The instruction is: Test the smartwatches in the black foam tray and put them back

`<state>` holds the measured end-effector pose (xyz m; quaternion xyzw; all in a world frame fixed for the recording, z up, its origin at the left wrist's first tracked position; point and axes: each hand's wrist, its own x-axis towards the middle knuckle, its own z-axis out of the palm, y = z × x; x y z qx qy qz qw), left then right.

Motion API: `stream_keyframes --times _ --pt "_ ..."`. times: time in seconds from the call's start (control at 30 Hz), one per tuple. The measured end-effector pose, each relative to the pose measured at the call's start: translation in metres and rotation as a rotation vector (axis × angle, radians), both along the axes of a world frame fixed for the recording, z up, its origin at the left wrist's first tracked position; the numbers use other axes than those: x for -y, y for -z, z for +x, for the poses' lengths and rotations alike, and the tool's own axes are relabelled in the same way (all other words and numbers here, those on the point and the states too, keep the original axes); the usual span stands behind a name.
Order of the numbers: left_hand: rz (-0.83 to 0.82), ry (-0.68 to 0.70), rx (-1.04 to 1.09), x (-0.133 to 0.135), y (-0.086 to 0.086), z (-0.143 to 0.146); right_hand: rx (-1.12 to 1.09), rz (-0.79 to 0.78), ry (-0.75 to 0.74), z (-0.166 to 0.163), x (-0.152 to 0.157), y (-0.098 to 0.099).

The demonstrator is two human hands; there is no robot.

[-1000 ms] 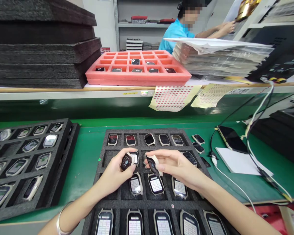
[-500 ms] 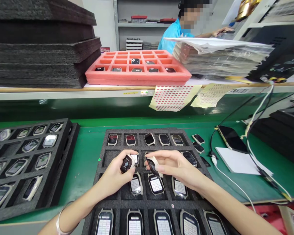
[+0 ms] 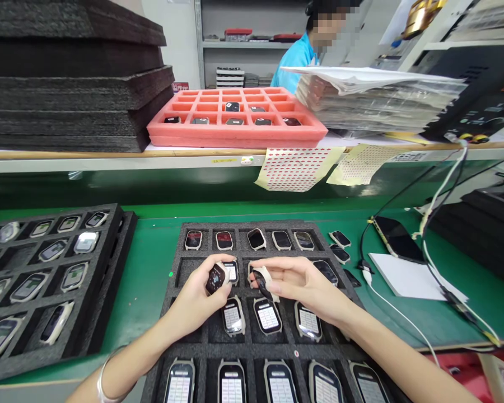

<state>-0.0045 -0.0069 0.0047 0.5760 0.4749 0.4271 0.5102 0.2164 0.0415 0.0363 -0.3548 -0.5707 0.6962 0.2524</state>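
Observation:
My left hand [image 3: 201, 294] is closed around a smartwatch body [image 3: 217, 278], its lit dark screen tilted toward me. A second watch body [image 3: 262, 284] is pinched in my right hand [image 3: 296, 282], turned on edge so its screen shows only in part. Both hands hover over a black foam tray [image 3: 252, 351], a short gap between them. Strapless watches lie in its compartments; those in the lower rows, such as one watch [image 3: 267, 315] below my right fingers, show white lit screens. The back row's watches [image 3: 256, 238] have dark or reddish screens. My hands partly hide the second row.
Another foam tray with watches [image 3: 121, 268] lies at left. On the right are loose watches [image 3: 340, 238], a phone [image 3: 398, 238], white paper [image 3: 415, 277] and cables [image 3: 403, 316]. The shelf above bears a pink foam tray [image 3: 235, 138] and stacked black foam [image 3: 67, 129]. A co-worker [image 3: 292, 61] is behind.
The watch in my left hand has turned slightly, and the one in my right hand has tipped a little more on edge. The co-worker's outstretched hand is no longer visible.

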Motion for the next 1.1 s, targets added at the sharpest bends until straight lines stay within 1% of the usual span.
stream_keyframes --times 0.1,0.2,0.3,0.47,0.6,0.8,1.0,1.1 --pt "0.025 0.007 -0.01 -0.0003 -0.0019 0.0002 -0.009 0.003 -0.001 0.0001 0.0001 0.0002" --pt "-0.009 -0.017 0.029 0.0 -0.0012 0.0007 -0.014 -0.004 -0.001 -0.0001 0.0006 0.0004" --pt "-0.031 -0.009 0.052 0.0002 0.0013 0.0009 -0.012 0.0 -0.013 -0.0001 0.0005 0.0007" --pt "0.016 -0.025 -0.01 -0.0011 0.0029 0.0002 -0.012 0.013 -0.03 0.0002 -0.0002 0.0023" --pt "0.06 0.007 -0.038 -0.0013 0.0019 -0.0004 -0.002 0.021 -0.005 0.0002 0.0006 0.0031" --pt "0.046 -0.022 -0.027 0.0002 0.0028 -0.0007 -0.017 0.006 -0.002 -0.0009 0.0006 0.0033" --pt "0.062 0.009 -0.047 -0.0005 0.0045 -0.0014 -0.021 0.007 0.013 -0.0002 0.0003 0.0025" --pt "0.043 -0.017 -0.028 -0.0006 0.0045 -0.0008 -0.029 0.006 0.01 0.0005 0.0003 0.0018"
